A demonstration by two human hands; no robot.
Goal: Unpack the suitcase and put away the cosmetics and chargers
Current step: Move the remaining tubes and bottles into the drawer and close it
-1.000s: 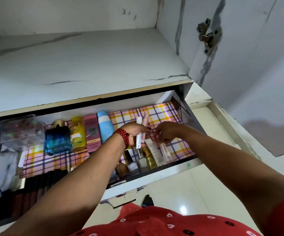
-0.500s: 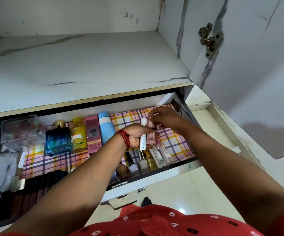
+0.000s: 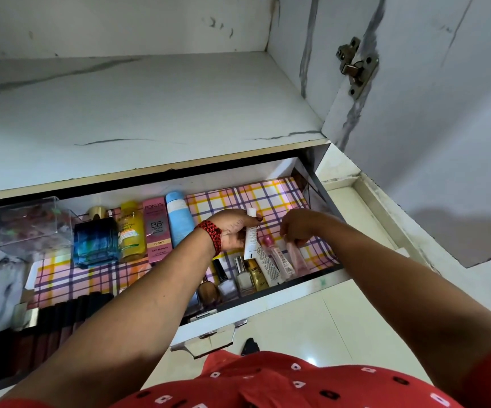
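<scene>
gripping a white tube (image 3: 250,242), left hand (image 3: 231,231) sits beside right hand (image 3: 297,225) pinching a pink tube (image 3: 296,257).

A person in a short-sleeved red garment (image 3: 267,381) dotted with small white and dark motifs wears a red-and-black thread bracelet (image 3: 210,235) above the left hand (image 3: 232,231).

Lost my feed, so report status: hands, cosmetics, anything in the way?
Left hand grips white tube over the drawer. Right hand pinches pink tube beside the laid tubes. No obstruction seen.
</scene>
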